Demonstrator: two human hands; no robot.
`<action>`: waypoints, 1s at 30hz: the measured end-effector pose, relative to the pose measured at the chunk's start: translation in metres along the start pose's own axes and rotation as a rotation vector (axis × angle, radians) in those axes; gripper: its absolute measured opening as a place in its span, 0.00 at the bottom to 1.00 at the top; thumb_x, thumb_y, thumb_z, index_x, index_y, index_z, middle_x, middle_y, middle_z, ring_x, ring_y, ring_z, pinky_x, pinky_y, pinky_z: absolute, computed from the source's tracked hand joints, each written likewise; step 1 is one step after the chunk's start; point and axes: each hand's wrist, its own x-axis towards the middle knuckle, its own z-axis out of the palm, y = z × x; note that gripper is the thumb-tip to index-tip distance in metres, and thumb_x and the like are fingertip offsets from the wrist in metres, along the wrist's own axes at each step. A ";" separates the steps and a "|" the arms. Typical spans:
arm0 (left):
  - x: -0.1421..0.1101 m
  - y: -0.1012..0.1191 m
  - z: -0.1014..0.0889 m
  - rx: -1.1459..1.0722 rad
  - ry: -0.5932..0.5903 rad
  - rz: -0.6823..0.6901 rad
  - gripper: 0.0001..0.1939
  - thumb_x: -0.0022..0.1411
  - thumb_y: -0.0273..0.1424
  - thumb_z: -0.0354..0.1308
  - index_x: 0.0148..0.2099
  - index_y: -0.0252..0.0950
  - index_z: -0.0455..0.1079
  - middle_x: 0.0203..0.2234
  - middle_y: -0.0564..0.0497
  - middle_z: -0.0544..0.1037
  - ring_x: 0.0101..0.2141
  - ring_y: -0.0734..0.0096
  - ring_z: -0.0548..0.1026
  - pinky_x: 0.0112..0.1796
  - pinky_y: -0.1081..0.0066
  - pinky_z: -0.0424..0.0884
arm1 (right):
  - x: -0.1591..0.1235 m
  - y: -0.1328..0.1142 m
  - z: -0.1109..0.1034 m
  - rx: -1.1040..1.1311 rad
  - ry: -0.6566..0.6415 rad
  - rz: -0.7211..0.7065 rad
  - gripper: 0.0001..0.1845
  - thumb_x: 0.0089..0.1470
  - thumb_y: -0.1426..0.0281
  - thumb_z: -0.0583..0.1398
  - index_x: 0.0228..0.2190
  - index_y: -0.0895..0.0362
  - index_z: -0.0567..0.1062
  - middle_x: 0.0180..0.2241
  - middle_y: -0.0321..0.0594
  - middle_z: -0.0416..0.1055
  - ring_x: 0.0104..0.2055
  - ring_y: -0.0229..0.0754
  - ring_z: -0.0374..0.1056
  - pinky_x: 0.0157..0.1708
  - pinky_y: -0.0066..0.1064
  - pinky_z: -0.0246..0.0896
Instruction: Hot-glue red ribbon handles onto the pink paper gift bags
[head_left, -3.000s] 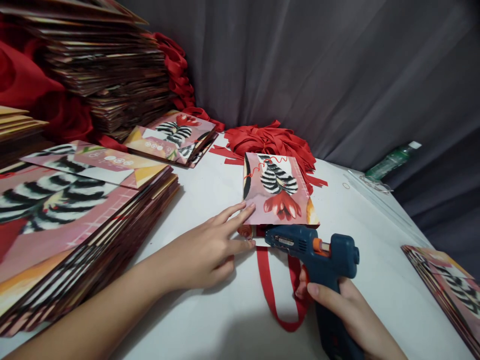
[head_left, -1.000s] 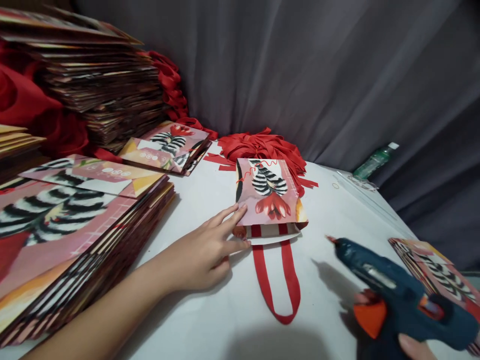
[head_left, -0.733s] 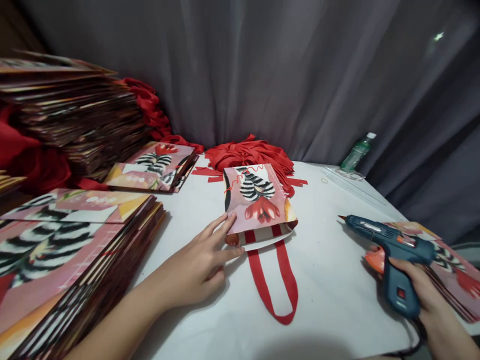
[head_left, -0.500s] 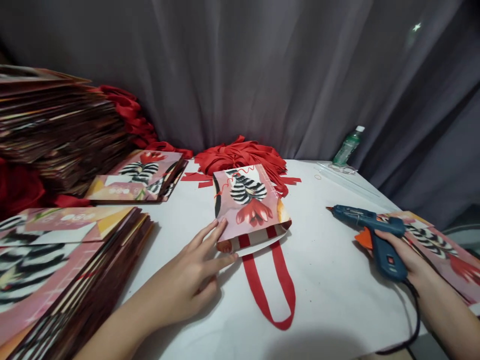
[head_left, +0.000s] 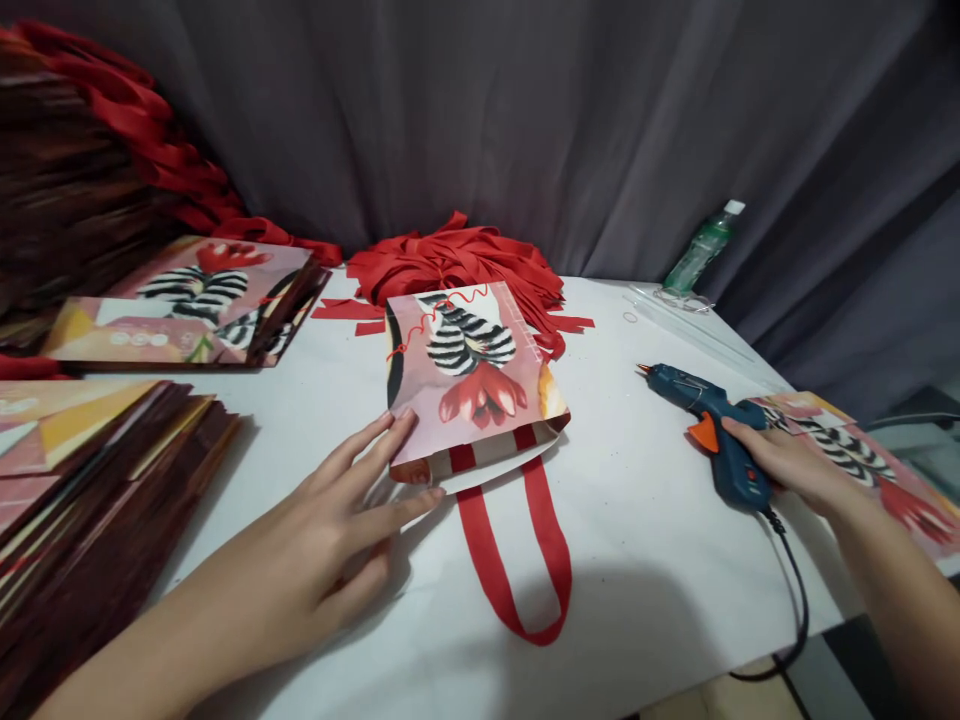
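A paper bag (head_left: 480, 350) printed with black-and-white stripes and a red flower lies at mid-table, its open mouth toward me. A red ribbon handle (head_left: 551, 580) loops out of that mouth onto the white tabletop. My left hand (head_left: 345, 530) rests at the bag's near left corner, fingers spread. Two fingertips touch the printed face and another lies by the mouth's edge. On the right, my right hand (head_left: 787, 465) is wrapped round a blue hot glue gun (head_left: 731, 440) with an orange trigger. Its nozzle points left, apart from the bag.
Behind the bag is a heap of red ribbon strips (head_left: 457, 260). Stacks of folded bags (head_left: 195, 290) stand at the left, with more red ribbon (head_left: 142, 130) above. Another printed bag (head_left: 847, 450) lies beyond my right hand. A green bottle (head_left: 701, 250) and clear glue sticks (head_left: 697, 325) sit at the back right.
The view has shifted, so most things appear farther left and higher. Both hands keep their places: the left at the bag's corner, the right on the glue gun.
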 end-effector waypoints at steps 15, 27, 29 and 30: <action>0.001 -0.002 0.007 -0.096 -0.019 -0.017 0.21 0.63 0.29 0.51 0.56 0.48 0.72 0.71 0.59 0.36 0.67 0.43 0.46 0.62 0.48 0.53 | -0.111 -0.106 0.114 -0.266 -0.199 -1.397 0.18 0.65 0.64 0.52 0.40 0.59 0.79 0.42 0.44 0.80 0.43 0.46 0.76 0.43 0.36 0.69; -0.001 0.002 0.007 -0.055 -0.056 -0.050 0.22 0.64 0.29 0.49 0.57 0.49 0.71 0.71 0.59 0.33 0.68 0.44 0.43 0.62 0.48 0.52 | -0.104 -0.096 0.118 -0.364 -0.108 -1.299 0.19 0.64 0.65 0.51 0.41 0.59 0.80 0.44 0.44 0.79 0.46 0.48 0.76 0.47 0.39 0.72; -0.001 0.002 0.007 -0.049 -0.061 -0.053 0.22 0.64 0.30 0.48 0.57 0.49 0.71 0.71 0.59 0.33 0.68 0.44 0.43 0.61 0.48 0.54 | -0.104 -0.096 0.118 -0.370 -0.107 -1.301 0.19 0.64 0.65 0.51 0.41 0.59 0.81 0.43 0.44 0.79 0.46 0.49 0.76 0.46 0.40 0.73; -0.001 0.002 0.007 -0.053 -0.062 -0.057 0.21 0.64 0.30 0.48 0.57 0.48 0.72 0.71 0.58 0.34 0.68 0.43 0.44 0.61 0.47 0.54 | -0.104 -0.095 0.119 -0.372 -0.106 -1.299 0.19 0.64 0.65 0.51 0.41 0.59 0.80 0.43 0.44 0.79 0.46 0.49 0.76 0.46 0.40 0.73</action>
